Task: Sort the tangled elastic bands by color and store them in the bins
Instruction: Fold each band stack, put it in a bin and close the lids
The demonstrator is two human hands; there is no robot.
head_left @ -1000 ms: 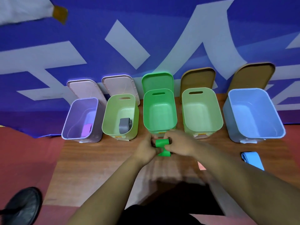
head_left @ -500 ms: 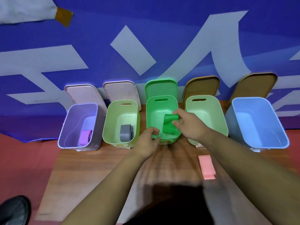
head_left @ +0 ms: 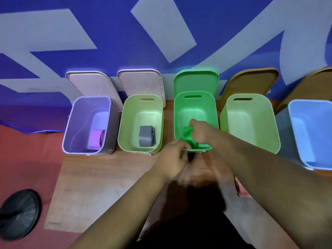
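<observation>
While the wooden table [head_left: 107, 177] and its row of five open bins stand just as they did a second ago, the work has moved from the tabletop into the bright green bin [head_left: 195, 108] in the middle of that row. The lilac bin [head_left: 80, 119] holds a purple band [head_left: 97, 139], the pale green bin [head_left: 129, 119] beside it holds a grey band [head_left: 146, 136], and the second pale green bin [head_left: 251, 126] and the blue bin [head_left: 309, 126] show nothing inside. The right hand [head_left: 201, 131], which half a second ago carried its load over the rim, is now lower, inside the green bin, its fingers pinching the top of the green band [head_left: 187, 133] so that the strip hangs down toward the bin floor. The left hand [head_left: 172, 159] has followed to the front rim with its fingers curled; whether it grips the band's lower end or merely touches the rim cannot be told. The green band looks all but stored, with only the release left. A pink band [head_left: 242, 190] lies on the table, mostly hidden under the right forearm, and is probably next.
</observation>
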